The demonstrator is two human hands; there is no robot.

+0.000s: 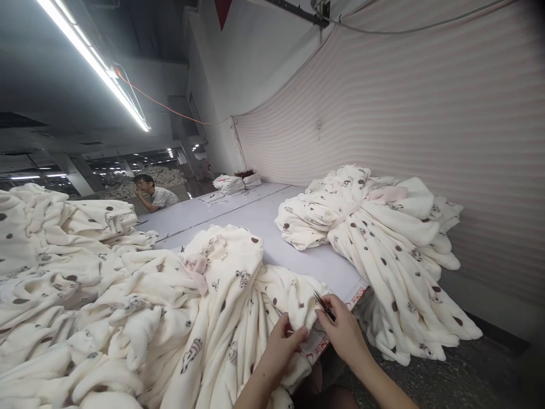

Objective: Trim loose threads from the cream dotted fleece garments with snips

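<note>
A cream fleece garment [238, 301] printed with brown dots and small zebras lies over the near edge of a pale table [264, 221]. My left hand [283, 343] pinches a fold of this garment at its lower edge, fingers closed. My right hand [343, 329] is closed on small black thread snips [323, 305], whose tips touch the fabric just above my left fingers. Both hands sit close together at the table's front edge.
A big heap of the same garments [63, 284] fills the left. Another heap [383, 238] hangs off the table's right side by a striped fabric wall [426, 113]. Folded stacks [238, 183] lie far back. A person [155, 196] leans at the table's far end.
</note>
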